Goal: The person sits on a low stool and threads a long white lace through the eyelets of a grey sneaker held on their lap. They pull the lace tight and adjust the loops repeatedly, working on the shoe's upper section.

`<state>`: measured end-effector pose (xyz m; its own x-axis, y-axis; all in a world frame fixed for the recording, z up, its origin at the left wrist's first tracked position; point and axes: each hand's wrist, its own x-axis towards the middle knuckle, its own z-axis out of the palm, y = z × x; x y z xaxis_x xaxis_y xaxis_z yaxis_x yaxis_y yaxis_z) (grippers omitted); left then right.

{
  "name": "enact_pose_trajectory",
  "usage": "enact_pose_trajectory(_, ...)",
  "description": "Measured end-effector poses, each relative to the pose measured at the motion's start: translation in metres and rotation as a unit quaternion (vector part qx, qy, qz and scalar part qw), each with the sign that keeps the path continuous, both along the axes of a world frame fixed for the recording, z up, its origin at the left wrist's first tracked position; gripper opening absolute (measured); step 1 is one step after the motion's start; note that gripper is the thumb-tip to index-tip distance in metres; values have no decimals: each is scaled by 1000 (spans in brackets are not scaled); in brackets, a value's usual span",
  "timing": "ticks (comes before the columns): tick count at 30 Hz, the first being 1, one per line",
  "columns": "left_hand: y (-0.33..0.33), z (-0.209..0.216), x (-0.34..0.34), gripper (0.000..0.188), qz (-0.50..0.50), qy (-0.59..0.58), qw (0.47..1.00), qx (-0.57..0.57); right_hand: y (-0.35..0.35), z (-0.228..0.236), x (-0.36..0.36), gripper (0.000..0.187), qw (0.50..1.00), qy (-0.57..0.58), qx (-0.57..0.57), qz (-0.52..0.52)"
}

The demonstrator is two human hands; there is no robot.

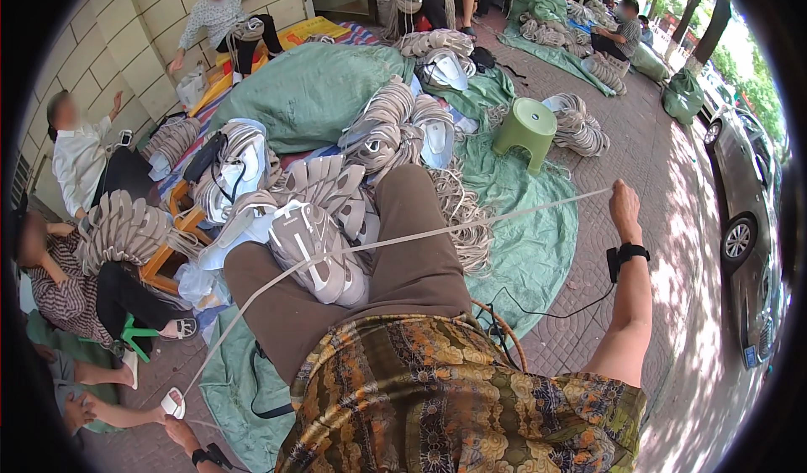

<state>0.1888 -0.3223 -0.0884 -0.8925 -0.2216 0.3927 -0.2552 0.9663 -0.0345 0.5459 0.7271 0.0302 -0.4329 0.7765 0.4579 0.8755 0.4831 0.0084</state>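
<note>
A pale flat lace (492,219) stretches across the person's lap, its long axis running from low on the left up to the right, with a bend above the grey shoe upper (313,250). The right hand (624,208), arm extended, pinches one stretch; the left hand (180,431), low near the picture's lower edge, closes on the other. The upper lies between the thighs — long axis slanting from far left to near right — though which end is the toe I cannot tell.
</note>
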Motion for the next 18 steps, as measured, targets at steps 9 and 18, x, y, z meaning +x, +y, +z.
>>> enact_pose_trajectory(9, -65, -21, 37, 17, 143, -129, 961, -199, 85, -51, 82, 30, 995, 82, -34, 49)
enact_pose_trajectory(18, -24, 16, 75, 18, 234, -13, 970, 67, 52, -24, 26, 30, 923, 309, -190, 129)
